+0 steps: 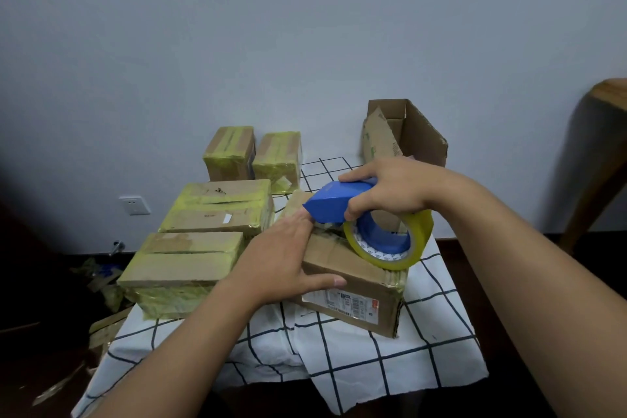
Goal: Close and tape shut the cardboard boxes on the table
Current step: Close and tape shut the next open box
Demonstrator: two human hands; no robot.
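Taping step under way on near box, right of the taped boxes. Right hand grips blue tape dispenser on its top; left hand flat, fingers straight, pressing flap. Next, likely: draw tape along seam. Open box behind awaits.

Both bare forearms enter from the bottom of the frame and converge toward its centre. The left hand lies palm down, just left of centre, fingers straight and pointing up and to the right, thumb spread out to the right. The right hand sits above and right of it, a little right of centre, knuckles up, wrist bent, fingers curled downward in a grip, with the thumb stretched out to the left along the top.
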